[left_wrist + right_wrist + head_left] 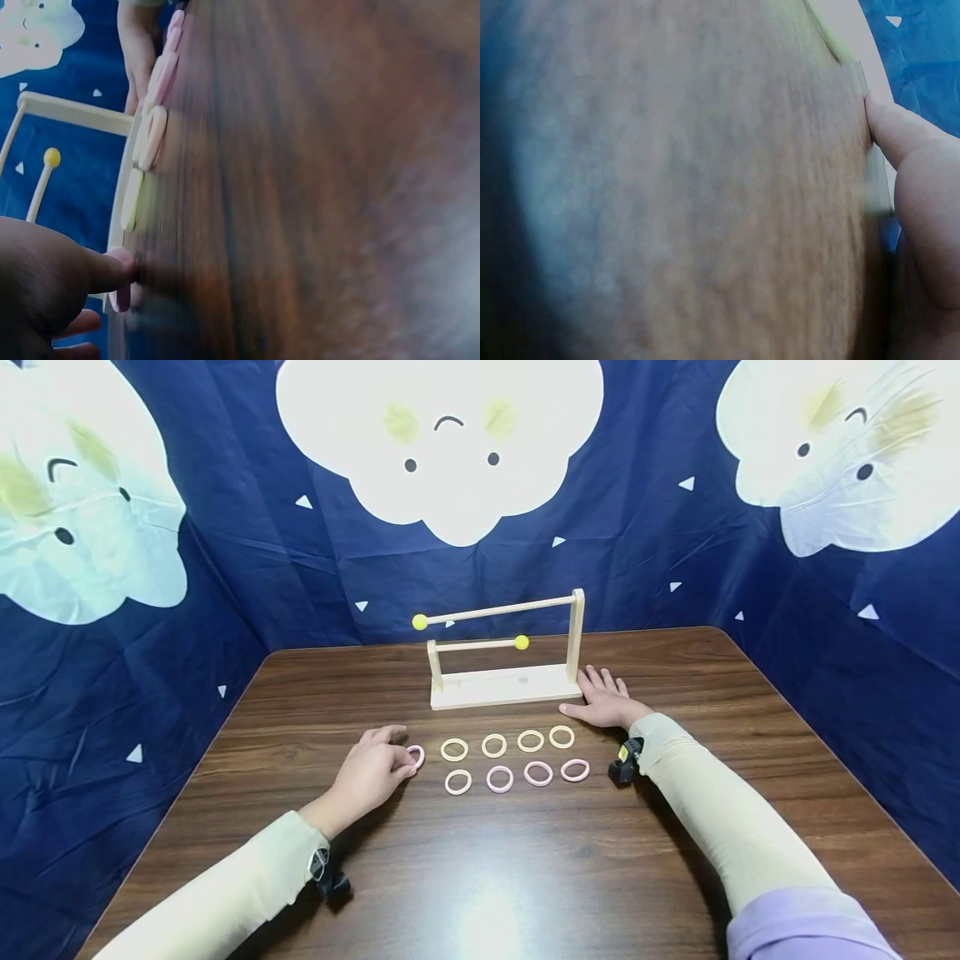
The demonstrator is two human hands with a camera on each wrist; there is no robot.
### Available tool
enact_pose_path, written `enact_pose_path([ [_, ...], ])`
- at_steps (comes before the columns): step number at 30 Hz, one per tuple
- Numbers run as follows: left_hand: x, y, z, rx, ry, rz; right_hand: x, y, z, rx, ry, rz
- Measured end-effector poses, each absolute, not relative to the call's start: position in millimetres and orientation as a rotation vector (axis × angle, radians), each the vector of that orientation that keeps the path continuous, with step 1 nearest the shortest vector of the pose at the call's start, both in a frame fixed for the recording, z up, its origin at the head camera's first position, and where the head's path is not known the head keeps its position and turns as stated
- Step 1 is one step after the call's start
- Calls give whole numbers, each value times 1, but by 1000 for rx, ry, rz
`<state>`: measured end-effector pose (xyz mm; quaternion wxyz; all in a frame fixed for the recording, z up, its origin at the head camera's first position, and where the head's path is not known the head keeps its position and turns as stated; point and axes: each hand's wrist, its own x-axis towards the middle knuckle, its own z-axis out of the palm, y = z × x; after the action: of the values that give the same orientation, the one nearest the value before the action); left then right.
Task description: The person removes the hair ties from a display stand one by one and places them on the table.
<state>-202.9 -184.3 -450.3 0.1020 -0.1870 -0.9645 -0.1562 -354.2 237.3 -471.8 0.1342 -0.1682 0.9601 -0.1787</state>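
Observation:
My left hand (372, 770) pinches a pink ring (416, 757) at the left end of the laid-out rings. In the left wrist view the thumb presses on this pink ring (122, 289), low over the tabletop. Fingers spread, my right hand (603, 700) rests on the table at the right end of a wooden stand (506, 689). Two horizontal rods reach from the stand's posts, each tipped with a yellow ball (420, 622). The right wrist view shows the thumb (907, 135) beside the base of the stand.
Two rows of rings lie in front of the stand: pale yellow rings (453, 742) at the back, and a peach ring (458, 772) with pink rings (537, 764) in front. The brown wooden table (585, 860) meets a dark blue cloth (247, 527) with clouds around it.

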Motion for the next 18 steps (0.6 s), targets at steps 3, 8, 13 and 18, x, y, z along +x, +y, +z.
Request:
enact_pose_path([
  [3, -196, -183, -449, -564, -2852, -427, -357, 239, -476, -496, 2783, -538],
  [8, -186, -183, -447, -587, -2850, -377, -358, 239, -476, -493, 2782, -517],
  [13, -178, -185, -447, -586, -2847, -352, -353, 237, -471, -492, 2773, -531],
  [18, -171, -185, -445, -607, -2837, -330, -352, 237, -470, -488, 2767, -553],
])
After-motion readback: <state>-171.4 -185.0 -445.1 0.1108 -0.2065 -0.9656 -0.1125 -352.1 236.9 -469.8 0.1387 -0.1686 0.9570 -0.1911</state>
